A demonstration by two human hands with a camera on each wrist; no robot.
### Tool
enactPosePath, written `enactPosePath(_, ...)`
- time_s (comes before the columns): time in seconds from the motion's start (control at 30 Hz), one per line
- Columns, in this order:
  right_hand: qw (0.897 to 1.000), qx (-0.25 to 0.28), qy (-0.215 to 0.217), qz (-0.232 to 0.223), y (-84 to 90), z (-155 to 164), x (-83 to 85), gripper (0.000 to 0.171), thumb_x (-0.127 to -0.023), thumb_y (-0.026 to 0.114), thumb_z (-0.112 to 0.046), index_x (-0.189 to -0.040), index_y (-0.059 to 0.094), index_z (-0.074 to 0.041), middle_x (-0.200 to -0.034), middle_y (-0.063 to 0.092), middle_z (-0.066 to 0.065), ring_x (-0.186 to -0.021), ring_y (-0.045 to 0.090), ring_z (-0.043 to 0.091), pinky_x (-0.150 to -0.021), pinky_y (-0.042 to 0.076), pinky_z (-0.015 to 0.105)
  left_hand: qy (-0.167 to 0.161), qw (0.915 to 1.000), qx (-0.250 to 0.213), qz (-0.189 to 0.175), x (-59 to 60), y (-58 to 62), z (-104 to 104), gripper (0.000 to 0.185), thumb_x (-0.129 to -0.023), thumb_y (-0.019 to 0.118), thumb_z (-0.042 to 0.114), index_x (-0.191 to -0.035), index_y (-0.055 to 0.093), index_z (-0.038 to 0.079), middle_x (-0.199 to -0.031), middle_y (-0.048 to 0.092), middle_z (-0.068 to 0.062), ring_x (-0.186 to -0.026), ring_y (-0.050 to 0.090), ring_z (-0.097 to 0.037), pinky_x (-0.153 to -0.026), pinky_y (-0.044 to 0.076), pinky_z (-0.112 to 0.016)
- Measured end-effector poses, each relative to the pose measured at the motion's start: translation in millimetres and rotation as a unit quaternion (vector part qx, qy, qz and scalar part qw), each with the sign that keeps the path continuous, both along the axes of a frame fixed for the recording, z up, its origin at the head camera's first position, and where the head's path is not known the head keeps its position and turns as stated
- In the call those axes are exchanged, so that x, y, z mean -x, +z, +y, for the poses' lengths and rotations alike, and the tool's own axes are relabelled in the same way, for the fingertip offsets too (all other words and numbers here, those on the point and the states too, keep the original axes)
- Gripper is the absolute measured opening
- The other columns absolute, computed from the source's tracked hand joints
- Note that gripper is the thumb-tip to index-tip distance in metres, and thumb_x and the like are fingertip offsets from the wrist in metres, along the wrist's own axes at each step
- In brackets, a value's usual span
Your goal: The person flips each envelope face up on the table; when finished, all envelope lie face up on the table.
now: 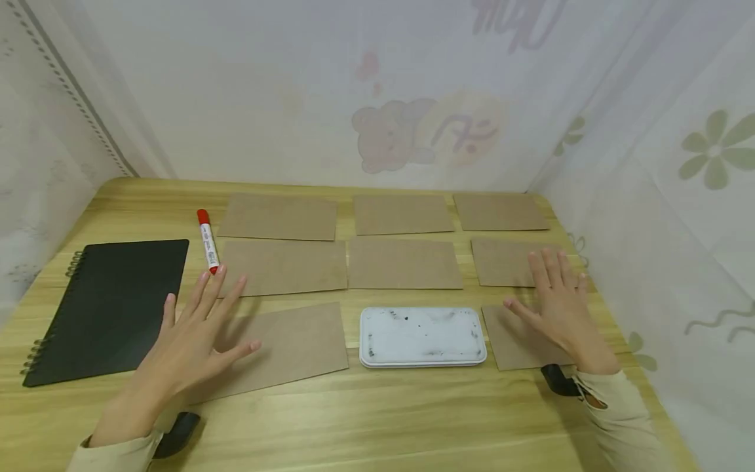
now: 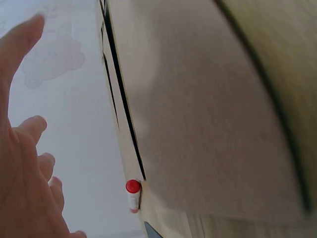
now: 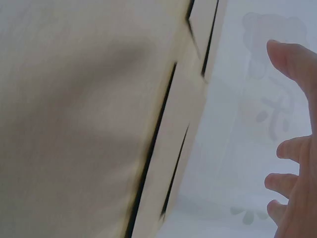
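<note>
Well left of the white case (image 1: 422,336), a black spiral notebook (image 1: 118,308) is lying flat, its long axis running roughly front to back. Also left of the case, the left hand (image 1: 189,341) is hovering, fingers spread apart, over the left cardboard piece (image 1: 295,347); this piece's long axis is slanting, its right end pointing slightly backward. Behind and left of the case, a marker (image 1: 208,246) is lying front to back, its longer red end pointing backward and slightly left. Behind the case, two rows of cardboard pieces (image 1: 407,264) are extending, long axes running side to side. Right of the case, the right hand (image 1: 560,314) is hovering, fingers apart, above the right cardboard piece (image 1: 519,351).
</note>
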State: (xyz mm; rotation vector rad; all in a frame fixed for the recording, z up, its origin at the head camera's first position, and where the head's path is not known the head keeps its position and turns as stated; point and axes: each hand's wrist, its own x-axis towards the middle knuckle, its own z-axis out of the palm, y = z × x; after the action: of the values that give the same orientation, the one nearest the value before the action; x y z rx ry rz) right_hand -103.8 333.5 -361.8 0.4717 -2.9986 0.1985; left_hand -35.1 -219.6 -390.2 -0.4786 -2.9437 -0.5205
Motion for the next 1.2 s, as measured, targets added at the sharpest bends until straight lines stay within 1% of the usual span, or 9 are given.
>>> enactPosePath(0.13, 1.000, -0.016, 0.015, 0.002, -0.5, -14.2, -4.3, 0.095, -0.087, 0.054, -0.055, -0.150, 0.001, -0.008, -0.153, -0.005, 0.017, -0.138, -0.013, 0.034, -0.097, 0.001, 0.070, -0.014, 0.9999, -0.005, 0.000, -5.5, -1.4, -8.6, 0.106, -0.070, 0.071, 0.057, -0.151, 0.010, 0.024, -0.155, -0.005, -0.002, -0.140, -0.006, -0.024, -0.101, -0.007, -0.063)
enactPosePath(0.23, 0.999, -0.016, 0.031, -0.007, 0.7, -26.8, -7.2, 0.094, -0.088, 0.053, -0.055, -0.150, 0.000, -0.008, -0.154, -0.006, 0.015, -0.138, -0.014, 0.032, -0.100, 0.002, 0.067, -0.026, 0.9996, -0.011, -0.001, -9.1, -2.3, -15.1, 0.110, -0.067, 0.075, 0.057, -0.151, 0.012, 0.024, -0.156, -0.002, -0.003, -0.140, 0.000, -0.027, -0.103, -0.004, -0.061)
enactPosePath(0.4, 0.997, 0.025, 0.067, -0.023, 2.4, -50.9, -10.3, 0.093, -0.087, 0.056, -0.053, -0.150, 0.004, -0.008, -0.154, -0.001, 0.016, -0.139, -0.008, 0.031, -0.103, 0.002, 0.062, -0.044, 0.9984, -0.034, -0.005, -14.5, -5.1, -25.5, 0.112, -0.062, 0.079, 0.054, -0.150, 0.017, 0.021, -0.155, 0.005, -0.005, -0.140, 0.007, -0.030, -0.104, 0.003, -0.061)
enactPosePath(0.6, 0.991, 0.043, 0.117, -0.045, 4.3, -87.6, -16.2, 0.097, -0.083, 0.059, -0.055, -0.150, 0.004, -0.013, -0.154, 0.002, 0.012, -0.140, -0.002, 0.030, -0.105, 0.006, 0.059, -0.062, 0.9942, -0.082, -0.034, -22.7, -12.6, -37.6, 0.113, -0.059, 0.083, 0.050, -0.149, 0.023, 0.015, -0.154, 0.011, -0.013, -0.139, 0.007, -0.032, -0.102, 0.004, -0.065)
enactPosePath(0.7, 0.985, 0.055, 0.159, -0.046, 4.8, -111.7, -19.4, 0.099, -0.082, 0.060, -0.058, -0.150, 0.006, -0.013, -0.155, 0.005, 0.010, -0.140, -0.001, 0.028, -0.106, 0.008, 0.057, -0.066, 0.9915, -0.098, -0.055, -27.8, -17.0, -43.6, 0.111, -0.060, 0.083, 0.049, -0.148, 0.026, 0.013, -0.152, 0.016, -0.018, -0.139, 0.009, -0.035, -0.100, 0.005, -0.067)
enactPosePath(0.83, 0.970, 0.072, 0.228, -0.037, 6.2, -148.0, -22.4, 0.100, -0.079, 0.061, -0.061, -0.149, 0.015, -0.006, -0.154, 0.011, 0.012, -0.140, 0.003, 0.027, -0.106, 0.012, 0.057, -0.070, 0.9873, -0.122, -0.076, -32.4, -20.4, -49.5, 0.106, -0.061, 0.084, 0.044, -0.146, 0.030, 0.012, -0.151, 0.019, -0.019, -0.139, 0.009, -0.035, -0.101, 0.005, -0.065)
enactPosePath(0.97, 0.954, 0.079, 0.287, -0.044, 7.3, -183.0, -25.1, 0.099, -0.074, 0.069, -0.057, -0.146, 0.025, -0.004, -0.152, 0.020, 0.011, -0.139, 0.011, 0.028, -0.106, 0.012, 0.057, -0.074, 0.9834, -0.142, -0.085, -33.5, -24.0, -50.7, 0.102, -0.062, 0.084, 0.042, -0.145, 0.032, 0.013, -0.150, 0.021, -0.018, -0.139, 0.009, -0.033, -0.108, 0.004, -0.053)
enactPosePath(1.1, 0.940, 0.044, 0.331, -0.068, 7.1, -217.9, -27.9, 0.098, -0.068, 0.075, -0.055, -0.143, 0.034, -0.007, -0.148, 0.028, 0.013, -0.138, 0.018, 0.029, -0.106, 0.012, 0.057, -0.080, 0.9787, -0.161, -0.099, -36.0, -28.2, -52.0, 0.101, -0.062, 0.085, 0.040, -0.145, 0.033, 0.012, -0.149, 0.021, -0.021, -0.139, 0.009, -0.033, -0.108, 0.000, -0.051)
enactPosePath(1.2, 0.934, -0.016, 0.346, -0.084, 4.7, -241.7, -27.7, 0.099, -0.064, 0.077, -0.057, -0.141, 0.038, -0.010, -0.147, 0.031, 0.013, -0.137, 0.021, 0.029, -0.106, 0.013, 0.056, -0.079, 0.9771, -0.165, -0.109, -38.6, -30.5, -53.7, 0.103, -0.061, 0.085, 0.040, -0.145, 0.033, 0.011, -0.149, 0.021, -0.023, -0.139, 0.008, -0.031, -0.106, -0.004, -0.056)
